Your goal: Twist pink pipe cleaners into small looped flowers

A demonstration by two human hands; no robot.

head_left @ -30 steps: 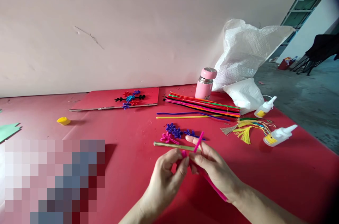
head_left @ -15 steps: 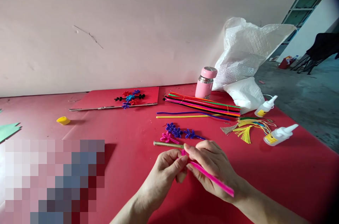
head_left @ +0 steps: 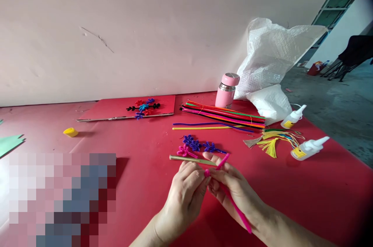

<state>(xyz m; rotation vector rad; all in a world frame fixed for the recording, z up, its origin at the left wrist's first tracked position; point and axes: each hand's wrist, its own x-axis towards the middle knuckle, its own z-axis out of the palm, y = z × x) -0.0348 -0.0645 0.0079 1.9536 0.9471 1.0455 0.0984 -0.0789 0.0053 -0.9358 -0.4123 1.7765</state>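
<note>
A bright pink pipe cleaner (head_left: 237, 210) runs between my hands, with a small bent loop where the fingertips meet. My left hand (head_left: 188, 186) pinches it at that loop. From the other side my right hand (head_left: 236, 188) grips it, one end sticking up past the fingers and a long tail trailing toward the wrist. Just behind the hands lies a thin tan stick (head_left: 189, 159), partly hidden by the right fingers. Beyond it rest a pink pipe-cleaner flower (head_left: 185, 150) and several blue-purple pipe-cleaner flowers (head_left: 195, 145).
A bundle of coloured pipe cleaners (head_left: 224, 114) lies before a pink thermos (head_left: 225, 93). Glue bottles (head_left: 309, 149) and tassels (head_left: 269, 146) are at right. Further left are a red board (head_left: 116, 109) bearing flowers and a yellow cap (head_left: 70, 132). Bubble wrap (head_left: 268, 56) stands behind.
My left hand has turned over so its back shows more. One end of the pink pipe cleaner now points up past my right fingers, and its tail hangs more steeply.
</note>
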